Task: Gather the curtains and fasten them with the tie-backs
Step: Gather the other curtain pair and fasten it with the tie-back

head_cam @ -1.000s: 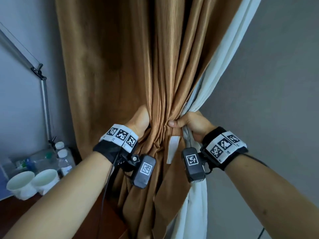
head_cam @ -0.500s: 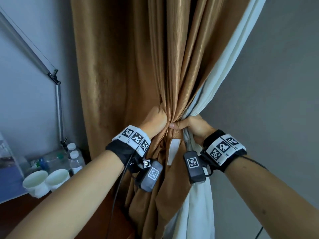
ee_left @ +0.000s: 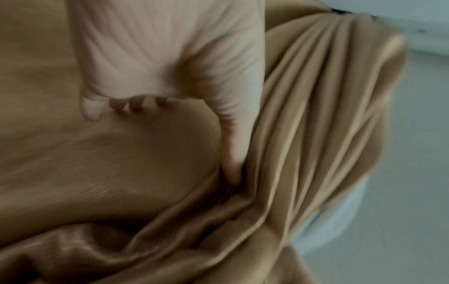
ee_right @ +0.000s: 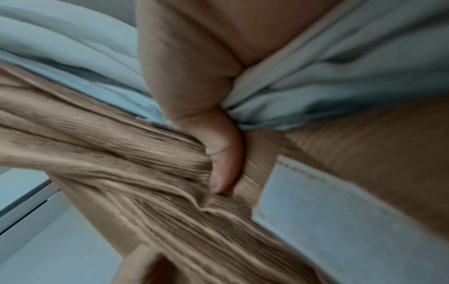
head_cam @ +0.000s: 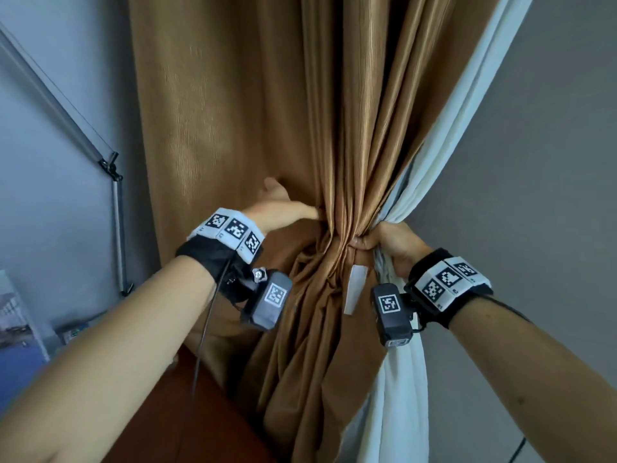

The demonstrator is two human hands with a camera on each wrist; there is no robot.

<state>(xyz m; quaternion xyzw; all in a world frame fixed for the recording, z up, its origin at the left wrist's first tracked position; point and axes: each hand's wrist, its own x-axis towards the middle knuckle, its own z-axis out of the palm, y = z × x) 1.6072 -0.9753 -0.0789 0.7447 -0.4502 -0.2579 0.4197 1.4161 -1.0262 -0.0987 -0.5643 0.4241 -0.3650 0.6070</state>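
A brown curtain (head_cam: 344,128) is bunched into a narrow waist, with a white sheer curtain (head_cam: 444,155) along its right side. My right hand (head_cam: 389,243) grips the bunch from the right, sheer included; its thumb (ee_right: 223,163) presses on the brown pleats (ee_right: 145,173). My left hand (head_cam: 283,208) lies flat against the brown cloth left of the waist. Its fingers are stretched out and its thumb (ee_left: 233,144) is pushed into the folds (ee_left: 316,115). A white stitched strip (head_cam: 355,289) (ee_right: 328,221) hangs from the brown cloth below the right thumb. I see no tie-back around the bunch.
A metal jointed rod (head_cam: 115,228) stands against the blue-grey wall on the left. A brown wooden surface (head_cam: 187,416) lies below my left forearm, and printed cards (head_cam: 16,329) lean at the far left. A plain grey wall (head_cam: 551,162) fills the right.
My left hand has let go of the bunch, slid left and flattened against the curtain. The right hand keeps its hold. The view has swung, so the cups and bottles are out of sight.
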